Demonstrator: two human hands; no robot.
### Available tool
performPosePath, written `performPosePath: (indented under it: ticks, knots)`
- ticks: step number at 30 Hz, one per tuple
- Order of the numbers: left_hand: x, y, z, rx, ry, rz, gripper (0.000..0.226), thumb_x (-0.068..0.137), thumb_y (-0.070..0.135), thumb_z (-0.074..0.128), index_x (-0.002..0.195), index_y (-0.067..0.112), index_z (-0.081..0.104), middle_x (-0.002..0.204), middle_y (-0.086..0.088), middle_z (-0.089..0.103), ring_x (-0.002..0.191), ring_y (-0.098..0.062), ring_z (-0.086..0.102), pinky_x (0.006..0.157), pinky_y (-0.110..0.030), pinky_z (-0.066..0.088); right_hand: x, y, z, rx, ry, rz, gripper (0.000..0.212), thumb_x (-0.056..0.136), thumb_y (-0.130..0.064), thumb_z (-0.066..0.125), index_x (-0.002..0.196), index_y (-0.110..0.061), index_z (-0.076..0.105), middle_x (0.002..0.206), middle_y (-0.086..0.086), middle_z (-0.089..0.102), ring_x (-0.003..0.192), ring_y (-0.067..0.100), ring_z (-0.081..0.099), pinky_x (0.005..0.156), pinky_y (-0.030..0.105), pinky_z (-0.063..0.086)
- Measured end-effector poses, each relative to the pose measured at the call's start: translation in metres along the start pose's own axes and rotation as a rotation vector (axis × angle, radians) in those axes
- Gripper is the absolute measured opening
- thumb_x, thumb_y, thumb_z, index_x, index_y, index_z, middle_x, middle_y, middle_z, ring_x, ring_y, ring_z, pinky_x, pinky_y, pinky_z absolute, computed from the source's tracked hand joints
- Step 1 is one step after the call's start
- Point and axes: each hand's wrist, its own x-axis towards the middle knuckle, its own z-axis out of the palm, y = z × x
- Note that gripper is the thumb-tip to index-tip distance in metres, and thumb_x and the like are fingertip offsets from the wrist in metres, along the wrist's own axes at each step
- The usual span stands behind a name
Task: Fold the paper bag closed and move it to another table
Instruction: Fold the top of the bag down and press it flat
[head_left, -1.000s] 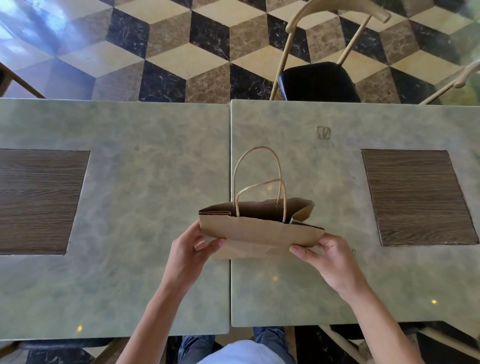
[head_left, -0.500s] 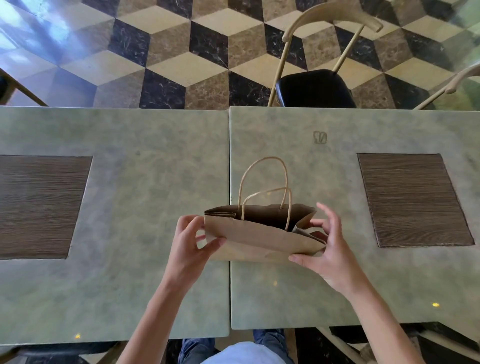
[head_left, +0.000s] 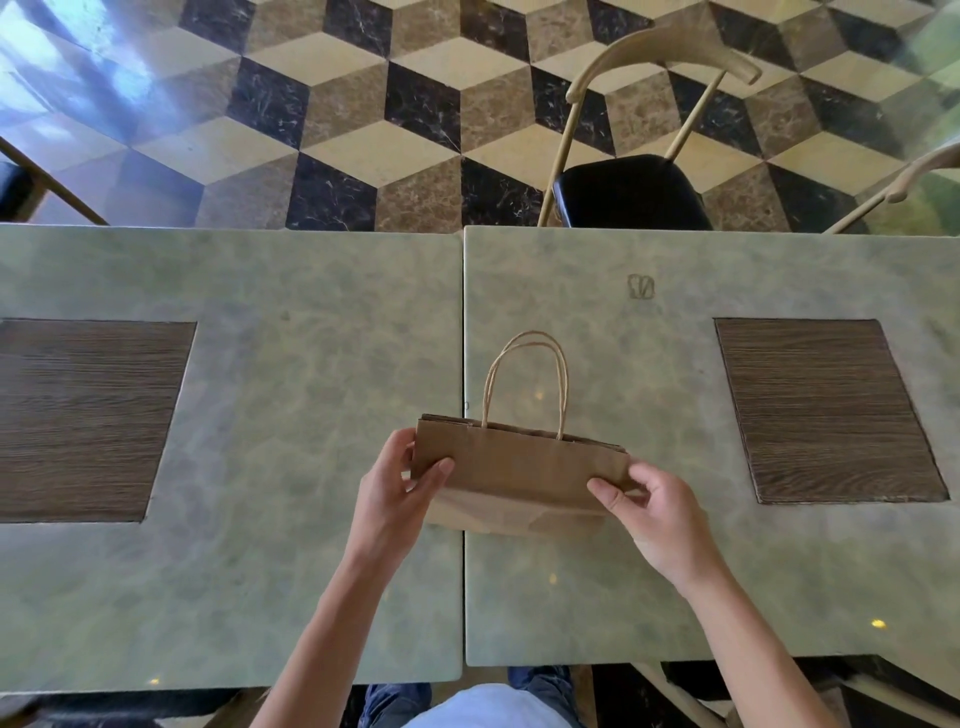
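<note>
A small brown paper bag (head_left: 514, 467) with two twisted paper handles (head_left: 524, 379) stands across the seam between two green marbled tables. Its mouth is pressed flat, both sides together, and the handles rise side by side. My left hand (head_left: 397, 486) pinches the bag's left edge between thumb and fingers. My right hand (head_left: 660, 514) grips the bag's right lower corner. Most of the bag lies over the right table (head_left: 675, 571); its left edge overhangs the left table (head_left: 260, 571).
Each table has a dark wood inlay, one at the left (head_left: 83, 415) and one at the right (head_left: 826, 410). A chair with a black seat (head_left: 631, 189) stands beyond the right table. Another chair's back (head_left: 904, 182) shows at the far right. The floor is patterned tile.
The bag's open mouth has been pressed flat and the two handles have come together. My right hand moved from the bag's side gusset to its lower right corner.
</note>
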Motion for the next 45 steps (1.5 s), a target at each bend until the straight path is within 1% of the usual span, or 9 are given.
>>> performPosePath:
  ticks: [4, 9, 12, 16, 21, 25, 28, 32, 45]
  knots:
    - [-0.001, 0.0, 0.006, 0.15, 0.019, 0.092, 0.059, 0.089, 0.012, 0.064, 0.133, 0.046, 0.043, 0.097, 0.003, 0.063, 0.081, -0.005, 0.057, 0.074, -0.02, 0.045, -0.003, -0.001, 0.01, -0.095, 0.124, -0.033, 0.037, 0.082, -0.02, 0.078, 0.111, -0.019, 0.056, 0.09, -0.006, 0.072, 0.075, 0.007, 0.066, 0.067, 0.02, 0.052]
    - [-0.009, -0.013, 0.014, 0.636, 0.076, 0.365, 0.035, 0.095, 0.018, 0.054, 0.118, 0.043, 0.061, 0.131, -0.003, 0.035, 0.117, -0.023, 0.043, 0.094, -0.035, 0.046, -0.008, -0.001, 0.023, -0.676, 0.281, -0.354, 0.038, 0.084, -0.023, 0.075, 0.122, -0.024, 0.067, 0.124, 0.006, 0.055, 0.109, 0.025, 0.049, 0.096, 0.039, 0.045]
    - [-0.013, -0.016, 0.016, 0.919, 0.019, 0.424, 0.036, 0.096, 0.042, 0.046, 0.13, 0.033, 0.053, 0.148, -0.013, 0.025, 0.137, -0.032, 0.026, 0.11, -0.049, 0.032, -0.011, -0.006, 0.031, -0.822, 0.216, -0.482, 0.024, 0.092, -0.024, 0.065, 0.114, -0.018, 0.073, 0.133, 0.007, 0.061, 0.116, 0.029, 0.056, 0.099, 0.045, 0.042]
    - [-0.009, -0.015, 0.011, 1.273, -0.179, 0.529, 0.063, 0.088, 0.06, 0.04, 0.142, 0.028, 0.04, 0.154, -0.005, 0.033, 0.147, -0.028, 0.016, 0.114, -0.064, 0.007, -0.018, -0.003, 0.048, -0.969, -0.007, -0.476, 0.053, 0.096, -0.053, 0.048, 0.132, -0.016, 0.062, 0.143, 0.001, 0.057, 0.134, 0.02, 0.05, 0.112, 0.064, 0.024]
    - [-0.001, -0.008, 0.014, 1.344, -0.24, 0.598, 0.062, 0.083, 0.051, 0.057, 0.14, 0.03, 0.044, 0.14, -0.002, 0.054, 0.135, -0.025, 0.045, 0.111, -0.067, 0.014, -0.016, -0.01, 0.063, -1.09, -0.067, -0.456, 0.057, 0.095, -0.053, 0.042, 0.139, -0.019, 0.055, 0.145, 0.002, 0.056, 0.135, 0.021, 0.05, 0.108, 0.076, 0.02]
    - [0.003, -0.01, 0.027, 1.39, -0.288, 0.701, 0.063, 0.089, 0.05, 0.037, 0.139, 0.013, 0.045, 0.129, -0.023, 0.057, 0.117, -0.039, 0.056, 0.107, -0.054, 0.037, -0.009, -0.016, 0.077, -1.173, -0.136, -0.435, 0.057, 0.093, -0.04, 0.044, 0.142, -0.012, 0.05, 0.146, 0.007, 0.055, 0.134, 0.032, 0.05, 0.103, 0.073, 0.033]
    - [0.006, -0.01, 0.03, 1.374, -0.293, 0.727, 0.055, 0.092, 0.031, 0.028, 0.138, 0.003, 0.043, 0.123, -0.028, 0.057, 0.11, -0.043, 0.056, 0.099, -0.05, 0.044, -0.003, -0.016, 0.081, -1.189, -0.164, -0.449, 0.059, 0.088, -0.022, 0.062, 0.143, -0.007, 0.048, 0.148, 0.01, 0.052, 0.135, 0.039, 0.048, 0.1, 0.069, 0.04]
    - [0.003, -0.016, 0.032, 1.384, -0.21, 0.762, 0.047, 0.097, 0.014, 0.024, 0.137, 0.002, 0.045, 0.125, -0.029, 0.057, 0.113, -0.045, 0.056, 0.1, -0.051, 0.044, -0.002, -0.009, 0.081, -1.2, -0.119, -0.499, 0.057, 0.088, -0.01, 0.039, 0.144, -0.007, 0.046, 0.148, 0.013, 0.051, 0.133, 0.041, 0.049, 0.098, 0.069, 0.041]
    - [-0.007, -0.039, 0.038, 1.283, -0.252, 0.625, 0.06, 0.096, 0.004, 0.0, 0.136, -0.01, 0.042, 0.141, -0.037, 0.039, 0.129, -0.056, 0.036, 0.099, -0.061, 0.041, -0.007, 0.005, 0.087, -1.146, -0.226, -0.5, 0.063, 0.089, -0.022, 0.036, 0.149, -0.005, 0.036, 0.157, 0.023, 0.033, 0.145, 0.049, 0.023, 0.111, 0.067, 0.017]
